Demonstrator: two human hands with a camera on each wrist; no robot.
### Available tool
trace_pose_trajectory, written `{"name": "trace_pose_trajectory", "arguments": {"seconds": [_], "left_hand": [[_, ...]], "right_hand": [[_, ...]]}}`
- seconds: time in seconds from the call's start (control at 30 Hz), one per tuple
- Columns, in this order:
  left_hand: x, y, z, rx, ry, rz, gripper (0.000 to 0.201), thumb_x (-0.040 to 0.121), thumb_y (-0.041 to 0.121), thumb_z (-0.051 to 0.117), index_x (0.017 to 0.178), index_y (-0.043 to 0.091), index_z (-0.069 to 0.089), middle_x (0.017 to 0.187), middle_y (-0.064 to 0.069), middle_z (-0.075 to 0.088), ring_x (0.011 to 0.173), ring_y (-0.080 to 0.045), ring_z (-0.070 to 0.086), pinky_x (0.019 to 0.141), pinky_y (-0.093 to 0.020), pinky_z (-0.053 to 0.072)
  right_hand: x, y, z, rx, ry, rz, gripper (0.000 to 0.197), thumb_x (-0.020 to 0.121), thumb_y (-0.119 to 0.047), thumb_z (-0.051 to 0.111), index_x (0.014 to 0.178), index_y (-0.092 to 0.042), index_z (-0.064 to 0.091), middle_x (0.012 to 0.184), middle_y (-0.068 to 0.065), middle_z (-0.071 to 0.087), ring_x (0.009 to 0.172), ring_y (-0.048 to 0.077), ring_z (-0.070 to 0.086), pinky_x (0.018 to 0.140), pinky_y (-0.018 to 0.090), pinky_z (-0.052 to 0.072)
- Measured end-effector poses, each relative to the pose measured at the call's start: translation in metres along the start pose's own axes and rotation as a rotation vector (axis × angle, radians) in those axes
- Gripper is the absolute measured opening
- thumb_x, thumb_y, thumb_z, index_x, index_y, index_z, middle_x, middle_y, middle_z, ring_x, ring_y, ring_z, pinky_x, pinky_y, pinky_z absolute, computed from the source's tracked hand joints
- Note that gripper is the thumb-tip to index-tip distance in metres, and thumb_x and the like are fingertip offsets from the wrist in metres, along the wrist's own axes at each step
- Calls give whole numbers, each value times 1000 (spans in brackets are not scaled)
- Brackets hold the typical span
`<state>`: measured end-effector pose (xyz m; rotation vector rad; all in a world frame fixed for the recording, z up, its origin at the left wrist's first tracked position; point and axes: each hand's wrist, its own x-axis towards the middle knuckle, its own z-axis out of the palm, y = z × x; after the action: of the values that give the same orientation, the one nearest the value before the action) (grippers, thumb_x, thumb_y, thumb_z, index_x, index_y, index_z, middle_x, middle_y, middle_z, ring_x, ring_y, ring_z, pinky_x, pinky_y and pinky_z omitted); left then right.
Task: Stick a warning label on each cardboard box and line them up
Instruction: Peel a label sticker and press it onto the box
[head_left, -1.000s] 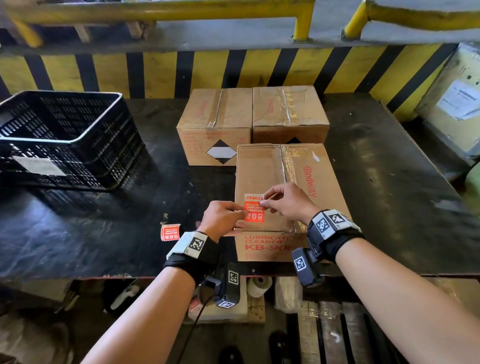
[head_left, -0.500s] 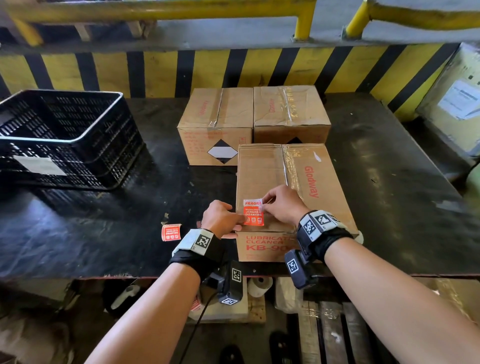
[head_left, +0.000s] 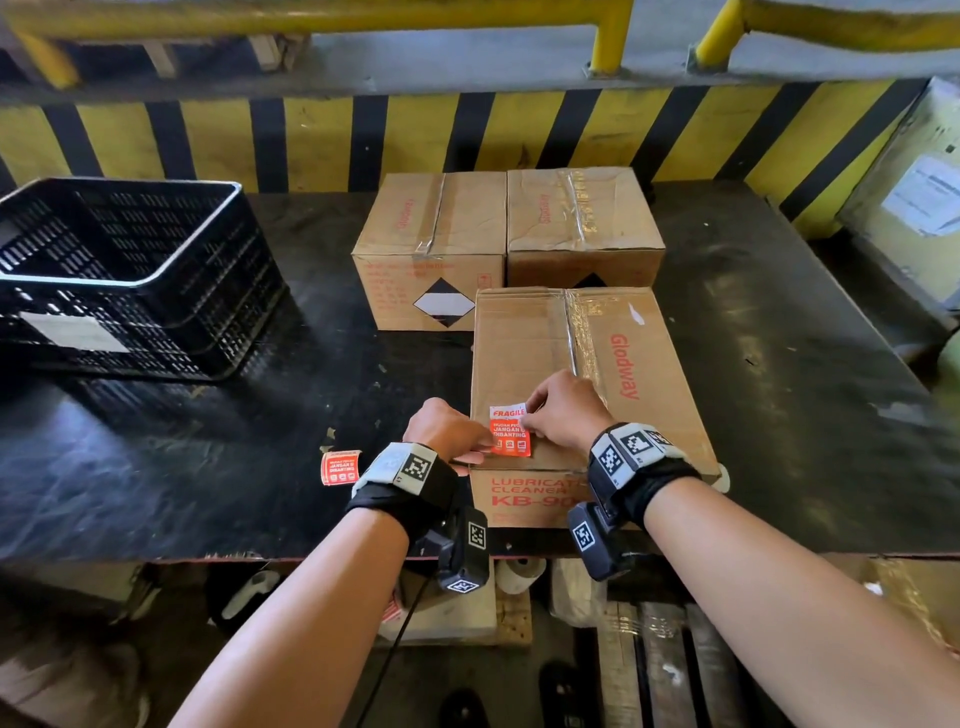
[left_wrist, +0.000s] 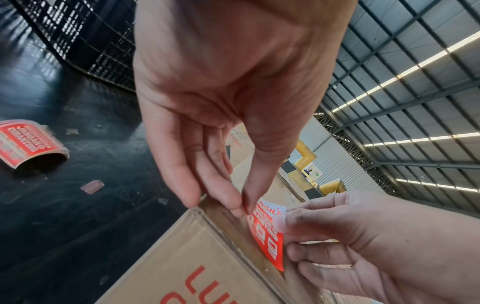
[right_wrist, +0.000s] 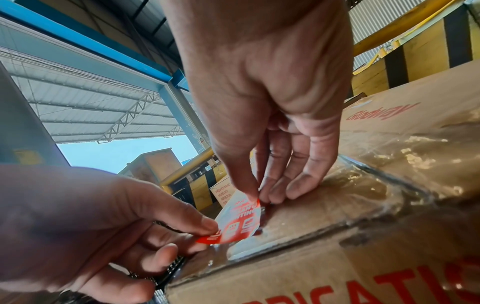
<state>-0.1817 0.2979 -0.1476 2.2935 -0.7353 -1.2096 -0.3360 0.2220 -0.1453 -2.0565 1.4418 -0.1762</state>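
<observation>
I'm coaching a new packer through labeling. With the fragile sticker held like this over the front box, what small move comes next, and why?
Probably lower the FRAGILE label flat onto the front cardboard box and press it down. The left hand and right hand pinch its opposite edges, and the right wrist view shows it curved, partly lifted off the box top.
</observation>
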Motion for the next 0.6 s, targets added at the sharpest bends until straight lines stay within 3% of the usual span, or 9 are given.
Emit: {"name": "trace_pose_trajectory", "arguments": {"seconds": [0.3,0.47,0.6], "left_hand": [[3,10,-3,216,2,59,23,82,25,86,97,13,73,76,0,79,61,-6,76,59,-24,61],[2,13,-1,464,75,135,34,70,38,85,95,19,72,80,2,77,72,-15,76,75,-35,64],[-1,9,0,588,130,207,36,77,48,82,96,20,69,83,2,73,74,-16,72,75,-34,63]], "right_hand": [[3,-8,2,-69,4,-4,26,80,-27,88,96,-8,82,110,7,77,101,22,70,82,30,56],[3,-8,2,-63,0,-1,27,78,-27,89,96,-9,82,109,6,77,100,21,70,83,30,57],[2,-5,1,-46,4,-5,24,79,-26,87,95,-9,83,109,6,77,98,20,69,81,27,55]]}}
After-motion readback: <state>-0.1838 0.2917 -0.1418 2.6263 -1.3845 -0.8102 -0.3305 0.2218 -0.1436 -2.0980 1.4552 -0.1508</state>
